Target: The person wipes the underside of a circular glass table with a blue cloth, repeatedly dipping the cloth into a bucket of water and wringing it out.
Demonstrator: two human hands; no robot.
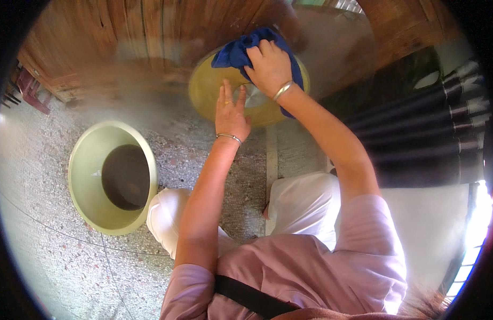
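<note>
Wiping: I take the step in hand to be wiping the yellow disc (203, 88); it would go best, I think, with the blue cloth (231, 55) bunched thick under the palm, pressure even along the curved rim, and the loose tail gathered in so it doesn't drag.
Steadying: the free hand would serve best flat against the face, off the part being rubbed.
Right-hand fingers: the right hand (270, 69) has its fingers bent over the cloth, drawn in and gripping it at the disc's upper right edge.
Left-hand fingers: the left hand (233, 114) holds nothing; its fingers are spread fairly wide, tips up at the lower face of the disc near the shiny middle. Whether every tip touches, I can't tell from here.
Disc: ahead of the person, in front of the wooden boards (134, 32), its upper right largely hidden by cloth and hand.
Tub: a pale green tub (83, 170) with dark water (125, 178) stands on the speckled floor (59, 256), beside the left knee (166, 213).
</note>
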